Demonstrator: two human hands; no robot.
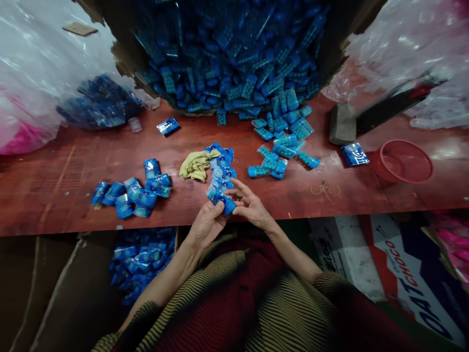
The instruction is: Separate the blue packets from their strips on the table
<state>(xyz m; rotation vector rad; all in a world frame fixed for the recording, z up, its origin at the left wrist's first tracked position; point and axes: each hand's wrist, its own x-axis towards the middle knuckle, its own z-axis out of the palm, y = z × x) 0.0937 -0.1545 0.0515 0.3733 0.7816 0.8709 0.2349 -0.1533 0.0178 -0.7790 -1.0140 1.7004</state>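
Near the table's front edge, my left hand (208,222) pinches a blue printed packet (222,200) between thumb and fingers. The thumb and fingertips of my right hand (252,205) close on the packet's right end. Just beyond it lies a stack of flat blue printed wrappers (222,168), touching a crumpled yellow cloth (198,165). To the left sits a group of filled blue packets (137,193). Small clear bottles with blue caps and blue beads (284,142) lie loose to the right of the wrappers.
A torn cardboard box (120,58) full of the same bottles stands at the back. On the right are a red plastic basket (403,161), a grey block (342,123) and rubber bands (324,189). More blue packets (141,259) fill a container below the table.
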